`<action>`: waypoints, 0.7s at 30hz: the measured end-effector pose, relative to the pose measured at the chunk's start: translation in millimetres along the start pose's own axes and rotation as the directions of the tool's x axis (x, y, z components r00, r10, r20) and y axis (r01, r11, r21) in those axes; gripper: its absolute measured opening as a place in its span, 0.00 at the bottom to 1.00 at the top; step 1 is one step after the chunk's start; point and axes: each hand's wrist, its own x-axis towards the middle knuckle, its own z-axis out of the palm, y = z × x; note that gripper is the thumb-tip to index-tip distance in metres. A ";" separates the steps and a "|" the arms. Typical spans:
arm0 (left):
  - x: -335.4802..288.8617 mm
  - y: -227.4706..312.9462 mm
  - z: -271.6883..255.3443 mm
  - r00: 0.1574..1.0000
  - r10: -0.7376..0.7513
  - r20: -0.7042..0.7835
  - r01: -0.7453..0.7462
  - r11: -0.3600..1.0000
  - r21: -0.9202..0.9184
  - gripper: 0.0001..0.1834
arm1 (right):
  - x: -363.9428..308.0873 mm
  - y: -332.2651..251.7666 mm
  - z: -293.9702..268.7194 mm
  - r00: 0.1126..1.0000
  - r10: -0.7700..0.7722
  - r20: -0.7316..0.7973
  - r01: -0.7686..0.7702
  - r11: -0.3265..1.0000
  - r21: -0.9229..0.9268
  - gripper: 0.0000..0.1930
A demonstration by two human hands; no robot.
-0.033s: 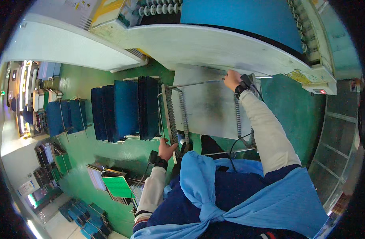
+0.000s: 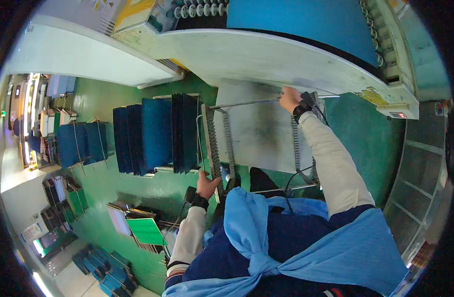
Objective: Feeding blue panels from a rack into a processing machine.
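Slotted metal rack sits right in front of the person, below the front of the white machine, grey sheet showing between its toothed rails. Nothing visibly shifts since the frame before; reads as a steady hold, no progress to log. Right hand is curled closed on the rack's far bar, arm stretched well forward. Left hand is part-curled at the near left rail, thumb spread, arm bent close in; can't tell how firm that hold is. Dark blue boards stand upright to the left.
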 end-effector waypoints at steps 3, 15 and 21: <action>-0.1 10.1 -19.6 0.999 0.047 -0.025 -0.046 0.998 0.046 0.34 | 3.2 -6.3 -9.9 0.994 -0.100 0.054 0.094 0.991 0.098 0.06; 9.1 4.7 -14.6 1.000 -0.023 0.011 0.023 0.999 -0.043 0.36 | 6.8 8.9 -38.8 0.938 -0.347 0.015 0.332 0.909 0.253 0.12; -3.4 29.5 -27.9 0.999 -0.049 -0.006 0.049 0.995 0.088 0.35 | -61.0 44.6 -68.4 0.893 0.020 -0.449 0.079 0.976 0.201 0.06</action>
